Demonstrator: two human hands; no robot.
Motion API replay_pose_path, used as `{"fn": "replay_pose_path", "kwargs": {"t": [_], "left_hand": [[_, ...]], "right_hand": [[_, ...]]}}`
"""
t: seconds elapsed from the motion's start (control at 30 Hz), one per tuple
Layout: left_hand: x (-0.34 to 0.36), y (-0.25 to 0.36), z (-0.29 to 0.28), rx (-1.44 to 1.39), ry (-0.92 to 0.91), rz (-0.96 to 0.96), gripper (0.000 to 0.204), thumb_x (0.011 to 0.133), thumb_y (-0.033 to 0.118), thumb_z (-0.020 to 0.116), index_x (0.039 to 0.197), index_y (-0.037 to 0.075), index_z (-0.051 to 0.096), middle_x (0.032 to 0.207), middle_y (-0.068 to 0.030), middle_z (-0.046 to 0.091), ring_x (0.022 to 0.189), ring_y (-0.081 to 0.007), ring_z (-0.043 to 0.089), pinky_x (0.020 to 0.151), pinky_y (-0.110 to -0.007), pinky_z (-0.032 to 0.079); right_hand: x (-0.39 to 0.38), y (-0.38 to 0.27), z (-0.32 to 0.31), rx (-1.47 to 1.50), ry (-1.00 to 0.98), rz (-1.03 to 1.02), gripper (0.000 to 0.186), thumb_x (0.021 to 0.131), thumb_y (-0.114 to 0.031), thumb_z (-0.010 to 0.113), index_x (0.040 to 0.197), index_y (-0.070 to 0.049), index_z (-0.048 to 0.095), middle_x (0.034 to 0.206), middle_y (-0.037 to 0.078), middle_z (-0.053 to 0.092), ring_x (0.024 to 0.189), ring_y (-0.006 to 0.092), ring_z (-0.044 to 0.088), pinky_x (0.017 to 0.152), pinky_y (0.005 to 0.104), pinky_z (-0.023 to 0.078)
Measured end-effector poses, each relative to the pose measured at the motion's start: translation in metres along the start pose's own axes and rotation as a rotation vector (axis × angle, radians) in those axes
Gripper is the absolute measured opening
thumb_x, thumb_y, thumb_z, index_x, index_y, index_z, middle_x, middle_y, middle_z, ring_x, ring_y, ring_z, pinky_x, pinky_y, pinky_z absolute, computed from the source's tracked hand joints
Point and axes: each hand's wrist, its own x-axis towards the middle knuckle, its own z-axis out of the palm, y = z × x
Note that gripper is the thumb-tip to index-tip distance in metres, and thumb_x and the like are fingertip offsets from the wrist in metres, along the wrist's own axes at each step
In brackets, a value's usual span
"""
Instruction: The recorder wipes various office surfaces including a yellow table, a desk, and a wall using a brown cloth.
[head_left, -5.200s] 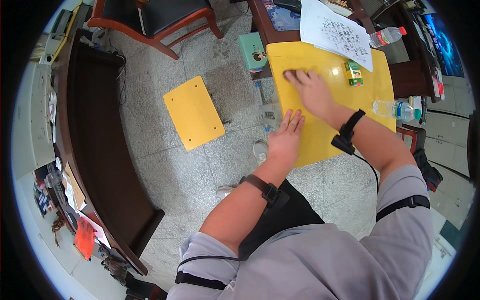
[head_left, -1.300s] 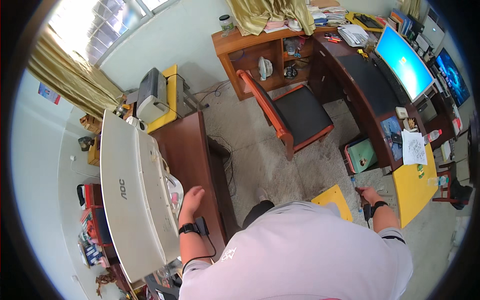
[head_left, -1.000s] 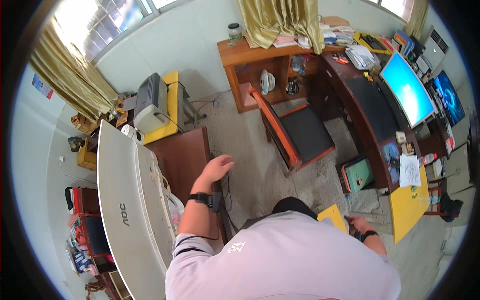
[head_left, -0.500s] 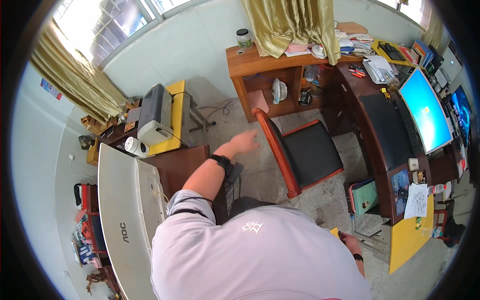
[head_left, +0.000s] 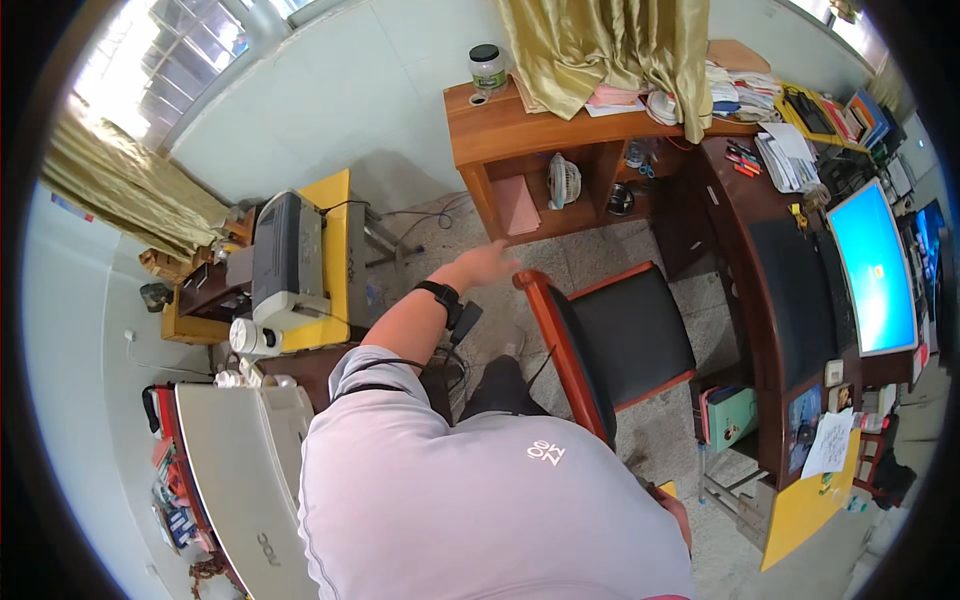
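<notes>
My left hand (head_left: 485, 262) is stretched forward above the floor, fingers slightly blurred but apart, just above and left of the wooden top of the chair back (head_left: 545, 310). I see nothing held in it. The chair's black padded seat (head_left: 630, 330) lies right of my arm. My right hand (head_left: 672, 515) is mostly hidden behind my body at the lower right, its fingers out of sight beside a sliver of a yellow board (head_left: 668, 488).
A white printer (head_left: 285, 260) on a yellow board stands left, above a large monitor's back (head_left: 225, 480). A wooden cabinet (head_left: 475, 130) is ahead. A curved desk (head_left: 740, 190) with a lit monitor (head_left: 870, 270) and a yellow table (head_left: 800, 520) are right.
Five seconds ago both my hands were on the yellow tabletop. Since then I have moved away, my left hand has swung forward toward the chair back, and my right hand has slipped behind my body.
</notes>
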Motion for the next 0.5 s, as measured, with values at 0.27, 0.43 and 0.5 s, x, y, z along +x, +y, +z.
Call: {"fn": "replay_pose_path", "kwargs": {"t": [0.27,0.43,0.5], "left_hand": [[0.060,-0.027,-0.026,0.197,-0.424,0.374,0.061,0.093,0.056,0.057,0.134,0.011,0.061,0.126,-0.0194,0.066,0.117,-0.0399,0.061,0.098,-0.048,0.049],[0.096,-0.026,-0.012,0.272,-0.440,0.580,0.048,0.093,0.055,0.060,0.114,0.013,0.071,0.106,-0.0142,0.073,0.103,-0.0386,0.066,0.085,-0.047,0.053],[0.104,-0.021,-0.006,0.290,-0.537,0.630,0.042,0.093,0.052,0.060,0.101,0.013,0.075,0.098,-0.0145,0.073,0.097,-0.0394,0.067,0.084,-0.045,0.053]], "right_hand": [[0.001,-0.156,0.068,0.591,-0.004,0.121,0.054,0.092,-0.007,0.045,0.145,0.000,0.050,0.141,0.012,0.059,0.125,0.0256,0.058,0.108,0.0354,0.045],[0.024,-0.181,0.101,0.748,0.036,0.087,0.052,0.095,-0.011,0.048,0.146,-0.002,0.051,0.140,0.010,0.060,0.124,0.0239,0.059,0.106,0.0356,0.046],[0.029,-0.206,0.114,0.621,0.133,0.135,0.049,0.097,-0.015,0.052,0.144,-0.004,0.053,0.138,0.009,0.061,0.123,0.0225,0.060,0.104,0.0353,0.047]]}}
